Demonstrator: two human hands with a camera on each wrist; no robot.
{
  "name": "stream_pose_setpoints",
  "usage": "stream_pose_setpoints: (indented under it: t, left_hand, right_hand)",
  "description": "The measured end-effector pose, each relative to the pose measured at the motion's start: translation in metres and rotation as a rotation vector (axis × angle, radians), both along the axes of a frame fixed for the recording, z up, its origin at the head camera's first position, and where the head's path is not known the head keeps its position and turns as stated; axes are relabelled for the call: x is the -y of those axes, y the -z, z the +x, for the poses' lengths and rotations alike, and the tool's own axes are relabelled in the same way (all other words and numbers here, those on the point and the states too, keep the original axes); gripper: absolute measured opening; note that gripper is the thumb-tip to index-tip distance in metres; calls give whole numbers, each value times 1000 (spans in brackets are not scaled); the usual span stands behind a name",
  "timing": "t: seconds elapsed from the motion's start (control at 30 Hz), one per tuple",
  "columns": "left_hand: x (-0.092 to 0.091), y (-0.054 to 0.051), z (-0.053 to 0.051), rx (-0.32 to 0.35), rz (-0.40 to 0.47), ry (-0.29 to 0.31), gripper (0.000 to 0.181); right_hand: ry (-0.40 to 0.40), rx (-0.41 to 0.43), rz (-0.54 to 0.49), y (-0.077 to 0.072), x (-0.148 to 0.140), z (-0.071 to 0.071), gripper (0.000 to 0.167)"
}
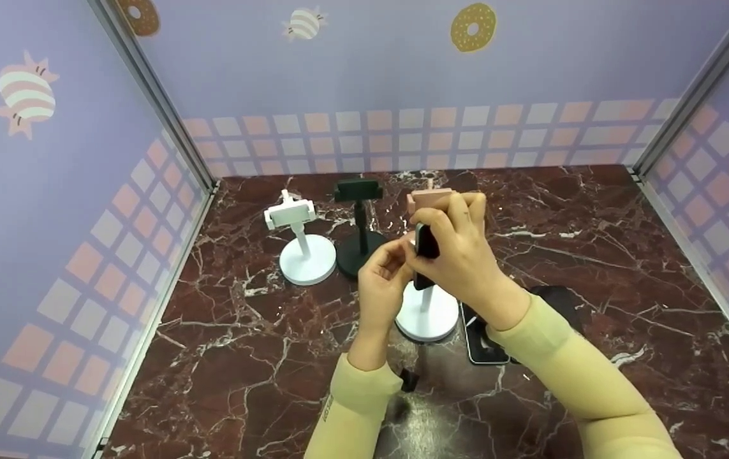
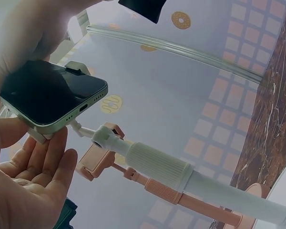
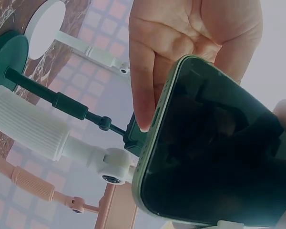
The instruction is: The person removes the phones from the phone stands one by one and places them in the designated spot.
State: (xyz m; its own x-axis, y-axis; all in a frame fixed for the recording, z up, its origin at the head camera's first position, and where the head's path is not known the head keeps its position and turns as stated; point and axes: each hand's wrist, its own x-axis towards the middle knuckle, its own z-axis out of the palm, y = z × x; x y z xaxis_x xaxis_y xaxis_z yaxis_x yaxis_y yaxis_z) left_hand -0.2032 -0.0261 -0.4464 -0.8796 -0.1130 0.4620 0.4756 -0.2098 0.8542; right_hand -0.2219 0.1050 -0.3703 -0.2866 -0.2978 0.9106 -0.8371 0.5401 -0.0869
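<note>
A smartphone (image 1: pixel 427 252) with a dark screen and pale green frame sits tilted at the head of the nearest white phone stand (image 1: pixel 427 317). My right hand (image 1: pixel 466 261) grips the phone from the right side. In the left wrist view, a white clamp piece (image 2: pixel 77 67) catches the phone's far edge. At the opposite edge, my left hand (image 1: pixel 382 293) pinches the clamp's other end between thumb and fingers. The phone (image 3: pixel 209 152) hides most of the clamp in the right wrist view.
Behind stand another white phone stand (image 1: pixel 308 261), a dark green one (image 1: pixel 360 223) and a pink one (image 1: pixel 416 203). A second phone (image 1: pixel 486 347) lies on the marbled table (image 1: pixel 243 357), beside a dark item (image 1: pixel 559 303) partly under my right forearm. A small black piece (image 1: pixel 409 380) lies nearer.
</note>
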Motion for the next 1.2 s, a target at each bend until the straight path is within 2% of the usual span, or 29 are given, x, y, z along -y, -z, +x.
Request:
stream_pose_setpoints:
  t: [0.17,0.47,0.73,1.2]
  left_hand:
    - [-1,-1,0,-2,18,15,61]
    - [0,-1,1,37,3,19,35]
    - [0,-3,2,72,1,6,32]
    - [0,0,0,73,-11,-6,33]
  right_hand:
    - [-11,-28,8,0,1,4,40]
    - [-42,-39,27,-1,0,10,37]
    - [-17,-26,24,-1,-7,15,36]
    - [39,-6,-7,2,-33,20,32]
